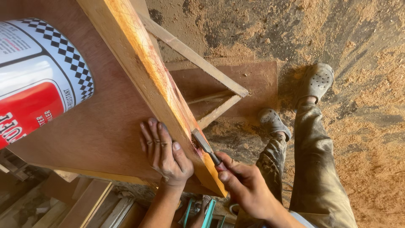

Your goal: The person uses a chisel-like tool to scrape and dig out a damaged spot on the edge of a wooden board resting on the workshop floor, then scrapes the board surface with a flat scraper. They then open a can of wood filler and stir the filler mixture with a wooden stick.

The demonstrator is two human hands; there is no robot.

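in the upper left a big red and white can [40, 80] blocks our way over the plywood sheet [101, 126]; between it and the upright plank [147, 71] the brown surface lies open. right of the plank, slats [198, 59] cross.

A chisel [205, 146] with a flat steel blade presses against the near edge of a long pale plank [147, 71] running diagonally far-left to near-right.

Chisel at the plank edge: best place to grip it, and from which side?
Grip the chisel by its handle end, from the near right, as the right hand does. Its blade tip sits against the wooden plank, which the left hand steadies.
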